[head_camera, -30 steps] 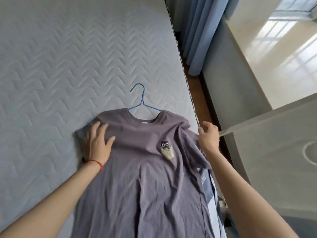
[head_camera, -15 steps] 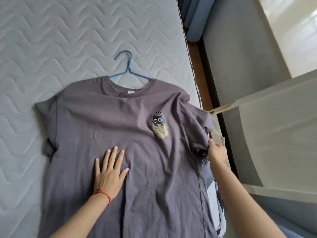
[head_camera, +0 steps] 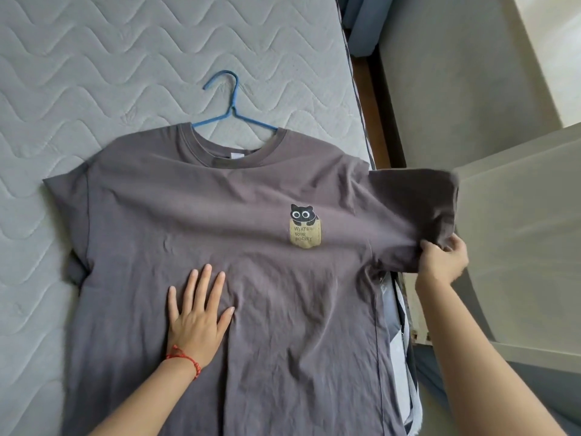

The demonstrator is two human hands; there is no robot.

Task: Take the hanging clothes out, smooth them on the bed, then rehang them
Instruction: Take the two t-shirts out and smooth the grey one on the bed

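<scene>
Left hand [head_camera: 196, 322] spread flat on shirt [head_camera: 220, 234]; right hand [head_camera: 441, 262] pinching sleeve [head_camera: 415, 209] past bed's [head_camera: 94, 73] right edge (nearer hand).

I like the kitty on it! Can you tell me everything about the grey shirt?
The grey T-shirt looks like soft cotton and lies front up on the quilted mattress, a blue hanger in its neck. A black cat peeks from a tan pocket print. The left hand presses flat on its wrinkled middle; the right hand pulls one sleeve out past the bed's edge.
</scene>
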